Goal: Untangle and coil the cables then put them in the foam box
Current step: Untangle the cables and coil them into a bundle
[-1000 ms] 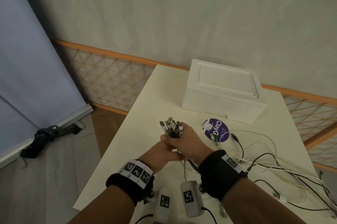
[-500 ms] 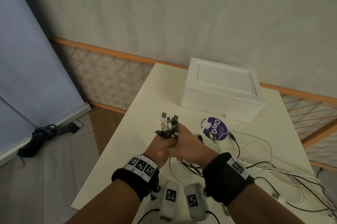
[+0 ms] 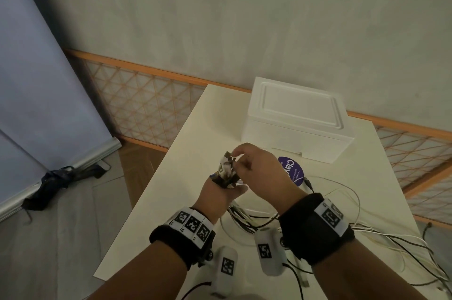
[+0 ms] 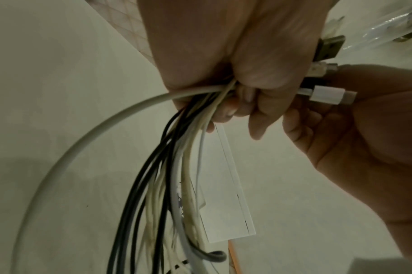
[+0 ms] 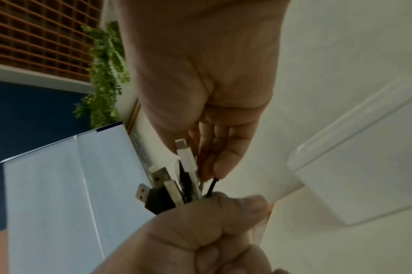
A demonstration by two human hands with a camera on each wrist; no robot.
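My left hand (image 3: 221, 193) grips a bundle of black and white cables (image 4: 167, 185) just below their plugs (image 3: 226, 166), which stick up out of the fist. My right hand (image 3: 236, 154) is above the plugs, its fingertips (image 5: 223, 166) pinching the end of a thin black cable (image 5: 213, 186) in the bundle. A white USB-C plug (image 4: 327, 95) lies against the right palm. The rest of the cables (image 3: 367, 228) trail loose over the table to the right. The white foam box (image 3: 298, 123) stands behind the hands with its lid on.
A round purple sticker (image 3: 293, 169) lies on the white table (image 3: 186, 153) between the hands and the box. The table's left edge drops to the floor, where a dark bundle (image 3: 56, 180) lies by a blue panel. A lattice rail runs along the wall.
My right hand has let go of the bundle's stem and moved up to the plug tips. My left hand now holds the bundle alone.
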